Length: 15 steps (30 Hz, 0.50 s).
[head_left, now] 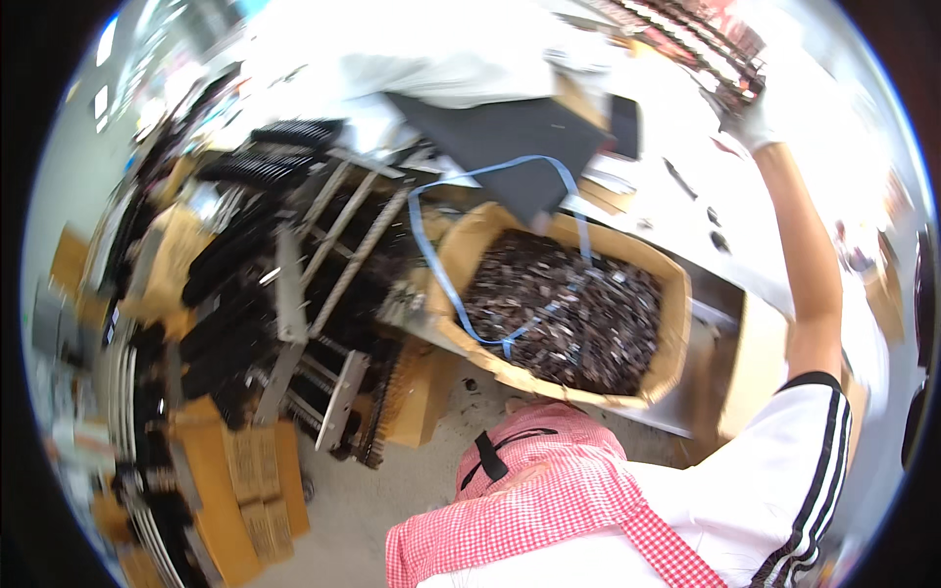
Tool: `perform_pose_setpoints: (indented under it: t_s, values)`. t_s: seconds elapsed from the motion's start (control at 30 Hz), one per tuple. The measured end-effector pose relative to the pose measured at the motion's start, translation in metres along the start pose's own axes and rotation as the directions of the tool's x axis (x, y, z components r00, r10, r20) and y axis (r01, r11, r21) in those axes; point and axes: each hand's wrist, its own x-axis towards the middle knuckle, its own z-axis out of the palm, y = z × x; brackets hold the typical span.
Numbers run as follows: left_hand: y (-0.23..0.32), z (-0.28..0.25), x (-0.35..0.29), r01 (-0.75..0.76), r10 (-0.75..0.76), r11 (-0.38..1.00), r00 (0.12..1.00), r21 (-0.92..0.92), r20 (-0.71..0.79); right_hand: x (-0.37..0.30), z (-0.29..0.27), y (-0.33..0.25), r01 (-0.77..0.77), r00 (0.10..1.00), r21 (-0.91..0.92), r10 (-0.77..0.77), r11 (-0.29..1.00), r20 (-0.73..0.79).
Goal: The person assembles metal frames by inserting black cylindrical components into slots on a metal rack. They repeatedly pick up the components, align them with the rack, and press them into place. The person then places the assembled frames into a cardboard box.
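Note:
My right arm stretches out to the far right, and my right hand point(757, 125), in what looks like a whitish glove, is at the near end of a long rack of dark and reddish strips point(691, 44). The hand seems to touch the rack's end, but blur and glare hide its fingers, so I cannot tell whether it grips. My left hand is out of view. In front of me stands an open cardboard box point(676, 323) heaped with small dark pieces point(578, 314). A loop of light blue strap point(423, 240) lies across the box and its contents.
A dark grey sheet point(510, 147) overlaps the box's far side. A black phone-like slab point(623, 127) lies on the white table point(676, 235). Metal frames point(338, 245) and bundles of black strips point(230, 265) crowd the left, above brown cartons point(240, 470) on the floor.

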Motion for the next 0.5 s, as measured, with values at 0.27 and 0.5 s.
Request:
perform_pose_setpoints:
  t_s: [0.27,0.5]
  values:
    - [-0.026,-0.039,0.043,-0.24,0.202,0.94,0.964,0.243,0.173,-0.225,-0.076,-0.128,0.129,0.937,-0.242,-0.198,0.962,-0.287]
    - [0.058,-0.051,0.021,-0.543,0.525,0.813,0.84,0.21,0.138,-0.339,-0.153,-0.224,0.148,0.843,-0.371,-0.313,0.917,-0.437]
